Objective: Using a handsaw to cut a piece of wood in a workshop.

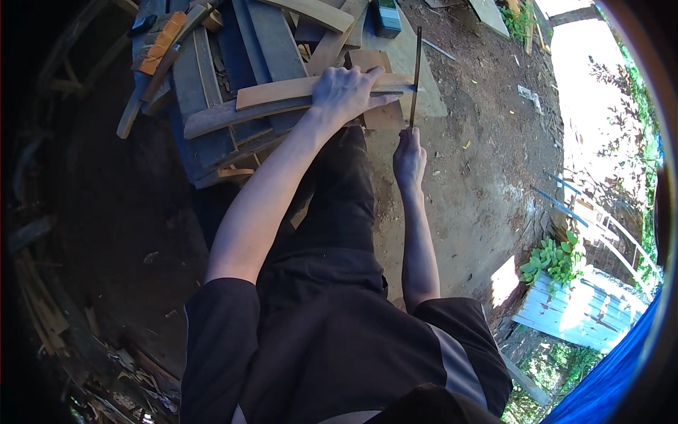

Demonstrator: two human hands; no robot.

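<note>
You can read no text, label, brand, number or sign here, including on the blue box [387, 19] left of the blade [417, 78].

On a blue-grey plank bench [277, 42] lies an orange block [164, 42]; right of it sit loose wooden boards [330, 48] and, to its near right, a curved wooden piece [229, 117].

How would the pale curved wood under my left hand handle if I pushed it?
The pale curved wood looks like solid timber, so probably stiff. Being slim, it's perhaps fairly light. Without the left hand on it, its long shape might swivel.
</note>
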